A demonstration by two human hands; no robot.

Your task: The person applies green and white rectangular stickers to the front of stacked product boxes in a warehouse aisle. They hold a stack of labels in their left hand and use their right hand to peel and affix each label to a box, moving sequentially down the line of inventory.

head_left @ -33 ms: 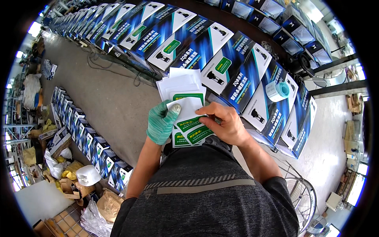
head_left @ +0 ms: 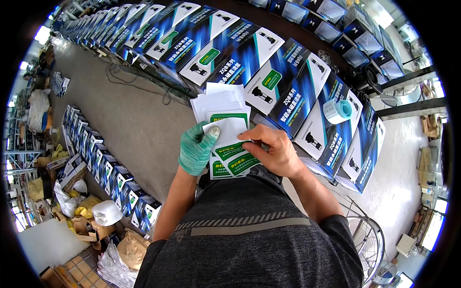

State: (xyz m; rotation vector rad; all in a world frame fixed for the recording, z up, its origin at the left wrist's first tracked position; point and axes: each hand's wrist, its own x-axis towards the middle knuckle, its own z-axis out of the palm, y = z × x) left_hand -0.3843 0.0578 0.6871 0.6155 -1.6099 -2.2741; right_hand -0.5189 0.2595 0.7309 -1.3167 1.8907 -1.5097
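My left hand [head_left: 198, 149], in a striped green glove, is closed on a fanned bunch of white sheets and green-printed stickers [head_left: 229, 118]. Its thumb presses a blank white piece [head_left: 228, 130] on top. My bare right hand [head_left: 273, 148] pinches the right edge of the bunch between thumb and forefinger, beside the green stickers [head_left: 241, 164] fanned out below. Just beyond the sheets stand large blue, black and white boxes; similar green stickers [head_left: 271, 79] show on several. A roll of pale teal labels [head_left: 337, 111] rests on a box to the right.
The row of boxes [head_left: 225, 65] runs from the right to the far left. More boxes stand along the floor [head_left: 110, 173] at left and at the back right [head_left: 355, 36]. Bags and a white jug [head_left: 107, 213] lie lower left. A wire-caged fan [head_left: 367, 240] stands lower right.
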